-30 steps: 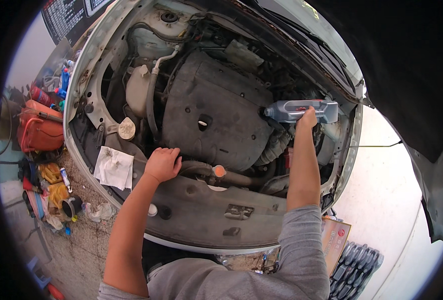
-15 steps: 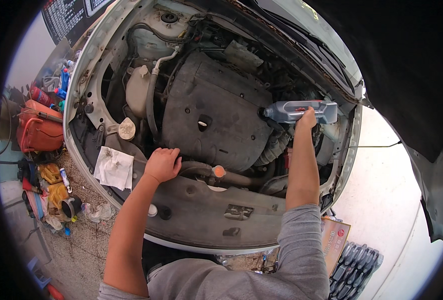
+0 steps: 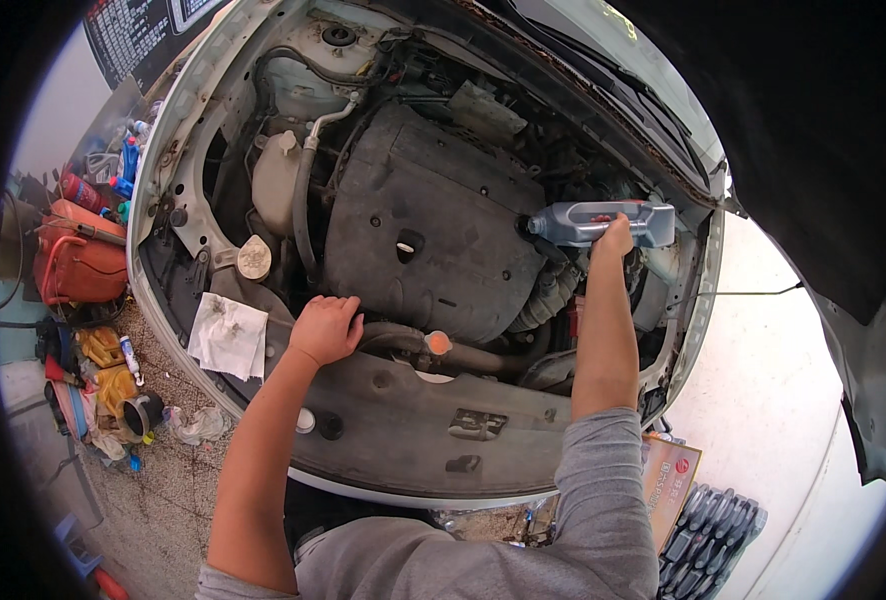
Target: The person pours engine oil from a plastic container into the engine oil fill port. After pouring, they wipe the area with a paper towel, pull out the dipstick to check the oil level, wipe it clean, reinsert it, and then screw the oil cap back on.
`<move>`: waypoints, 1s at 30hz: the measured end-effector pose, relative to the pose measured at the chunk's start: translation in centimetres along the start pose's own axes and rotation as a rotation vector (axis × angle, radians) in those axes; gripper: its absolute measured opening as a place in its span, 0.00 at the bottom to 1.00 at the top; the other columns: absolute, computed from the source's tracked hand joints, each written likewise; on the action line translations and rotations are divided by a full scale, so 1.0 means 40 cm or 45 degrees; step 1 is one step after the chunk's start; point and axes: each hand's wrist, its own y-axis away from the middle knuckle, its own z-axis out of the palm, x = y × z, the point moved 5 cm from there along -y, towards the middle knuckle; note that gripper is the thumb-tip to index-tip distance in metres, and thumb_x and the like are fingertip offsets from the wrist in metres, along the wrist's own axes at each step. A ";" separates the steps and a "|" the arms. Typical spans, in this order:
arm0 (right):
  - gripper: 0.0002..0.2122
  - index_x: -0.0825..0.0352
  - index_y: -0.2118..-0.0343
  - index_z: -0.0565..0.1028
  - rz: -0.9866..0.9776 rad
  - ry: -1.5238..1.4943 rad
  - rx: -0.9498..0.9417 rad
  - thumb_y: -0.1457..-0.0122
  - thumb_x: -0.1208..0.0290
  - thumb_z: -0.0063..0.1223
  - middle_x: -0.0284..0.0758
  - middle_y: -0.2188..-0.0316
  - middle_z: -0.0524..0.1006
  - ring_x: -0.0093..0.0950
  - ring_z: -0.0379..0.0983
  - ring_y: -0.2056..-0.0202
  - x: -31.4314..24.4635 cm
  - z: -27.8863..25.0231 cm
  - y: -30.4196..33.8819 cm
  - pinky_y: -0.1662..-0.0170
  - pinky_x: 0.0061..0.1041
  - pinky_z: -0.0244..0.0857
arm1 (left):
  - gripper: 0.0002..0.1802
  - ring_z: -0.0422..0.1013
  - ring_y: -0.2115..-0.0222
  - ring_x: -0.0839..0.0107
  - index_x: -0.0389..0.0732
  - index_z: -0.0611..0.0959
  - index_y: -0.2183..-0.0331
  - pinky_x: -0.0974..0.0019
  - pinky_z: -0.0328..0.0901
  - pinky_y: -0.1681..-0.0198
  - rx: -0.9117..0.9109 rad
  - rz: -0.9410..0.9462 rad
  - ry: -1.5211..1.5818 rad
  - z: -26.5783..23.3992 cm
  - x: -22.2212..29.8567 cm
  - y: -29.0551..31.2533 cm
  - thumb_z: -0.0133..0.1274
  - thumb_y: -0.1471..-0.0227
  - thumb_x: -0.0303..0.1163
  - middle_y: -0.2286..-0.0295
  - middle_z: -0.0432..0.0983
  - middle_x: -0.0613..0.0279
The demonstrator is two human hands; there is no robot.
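Nearest, the left hand (image 3: 325,329) rests with fingers curled loosely together on the black front panel (image 3: 403,400) of the engine bay, holding nothing, beside a dark hose (image 3: 393,336). Farther in, the right hand (image 3: 617,238) is clamped on a grey oil bottle (image 3: 603,221), lying sideways, its neck at the engine cover (image 3: 428,225).

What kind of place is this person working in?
Most likely a car repair spot, perhaps outdoors. A car's engine bay lies open under a raised hood, the right hand tips a grey bottle lying sideways over the engine, and canisters and containers clutter the ground beside the car.
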 end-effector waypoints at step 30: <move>0.12 0.81 0.69 0.70 -0.018 0.069 0.002 0.41 0.72 0.52 0.44 0.78 0.73 0.36 0.73 0.80 -0.008 0.003 -0.005 0.75 0.39 0.73 | 0.09 0.76 0.70 0.57 0.41 0.77 0.70 0.55 0.68 0.60 0.011 0.007 -0.001 0.001 0.000 0.003 0.55 0.46 0.37 0.76 0.78 0.55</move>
